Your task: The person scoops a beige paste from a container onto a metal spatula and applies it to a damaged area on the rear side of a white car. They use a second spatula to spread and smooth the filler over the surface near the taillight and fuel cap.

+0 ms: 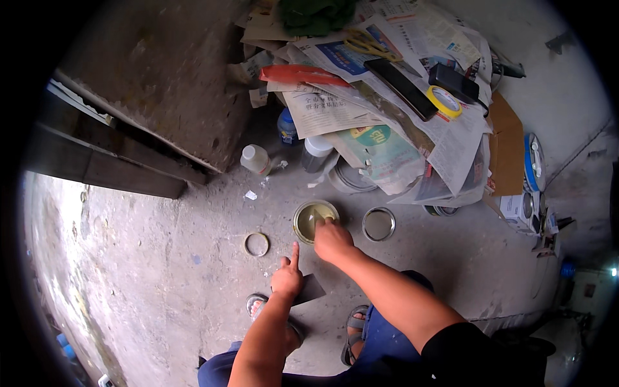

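Where the concrete floor (193,271) lies bare, a round open metal tin of yellowish liquid (315,220) is set, centre; right hand (332,240) rests at its near rim, fingers bunched; left hand (287,278) apart, forefinger extended; judged heavy, sloshing, slippery; best gripped round its wall.

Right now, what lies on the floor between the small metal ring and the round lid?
In the head view, the open paint can stands between the small metal ring and the round lid, with the right hand at its rim.

One head camera looks steeply down at the concrete floor (161,258), close above it
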`<state>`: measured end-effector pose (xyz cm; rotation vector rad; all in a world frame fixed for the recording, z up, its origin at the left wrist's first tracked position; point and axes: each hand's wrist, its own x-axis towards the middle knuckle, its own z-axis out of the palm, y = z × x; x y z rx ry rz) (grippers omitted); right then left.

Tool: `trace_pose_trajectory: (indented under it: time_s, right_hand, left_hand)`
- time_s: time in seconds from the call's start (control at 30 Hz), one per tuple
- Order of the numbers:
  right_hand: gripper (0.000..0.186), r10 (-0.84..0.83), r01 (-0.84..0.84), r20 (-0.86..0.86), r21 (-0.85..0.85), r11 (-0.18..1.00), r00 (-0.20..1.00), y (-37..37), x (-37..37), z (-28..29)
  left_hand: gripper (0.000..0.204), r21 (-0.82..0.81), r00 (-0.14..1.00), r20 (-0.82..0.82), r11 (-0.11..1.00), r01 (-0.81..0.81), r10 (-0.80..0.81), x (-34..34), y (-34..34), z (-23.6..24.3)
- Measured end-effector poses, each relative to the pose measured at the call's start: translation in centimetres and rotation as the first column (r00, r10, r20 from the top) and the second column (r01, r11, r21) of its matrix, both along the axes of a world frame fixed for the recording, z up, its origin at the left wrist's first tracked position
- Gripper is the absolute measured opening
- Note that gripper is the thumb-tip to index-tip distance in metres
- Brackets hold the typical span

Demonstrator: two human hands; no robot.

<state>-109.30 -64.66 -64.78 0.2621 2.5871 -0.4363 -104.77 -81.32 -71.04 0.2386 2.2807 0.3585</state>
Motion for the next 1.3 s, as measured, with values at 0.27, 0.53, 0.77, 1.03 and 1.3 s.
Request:
trace_pose_trajectory:
  time_s: [0.27, 0.53, 0.77, 1.03, 1.3]
  right_hand:
    - [0.028, 0.082, -0.083, 0.012, 0.18, 0.98, 0.997, -0.8, -1.4, -4.5]
    - [0.029, 0.132, -0.134, 0.026, 0.212, 0.968, 0.991, -0.8, -1.5, -6.6]
    - [0.03, 0.237, -0.25, 0.103, 0.147, 0.957, 0.966, -0.2, -1.1, -6.6]
    - [0.028, 0.346, -0.358, 0.14, 0.076, 0.931, 0.928, 0.5, -0.8, -5.4]
    - [0.025, 0.328, -0.329, 0.087, -0.006, 0.944, 0.94, 1.5, -0.7, -2.6]
  left_hand:
    - [0.08, 0.007, 0.997, 0.02, 0.997, 0.08, -0.08, -0.6, -0.3, -0.4]
    - [0.08, -0.02, 0.993, 0.053, 0.994, 0.105, -0.104, -0.7, -0.5, -1.3]
    - [0.08, -0.013, 0.993, 0.058, 0.995, 0.102, -0.101, -1.1, -0.1, -1.0]
    - [0.085, -0.054, 0.99, 0.106, 0.994, 0.097, -0.091, -1.2, 0.4, -0.7]
    - [0.082, -0.07, 0.991, 0.108, 0.993, 0.09, -0.082, -1.2, 0.7, -0.3]
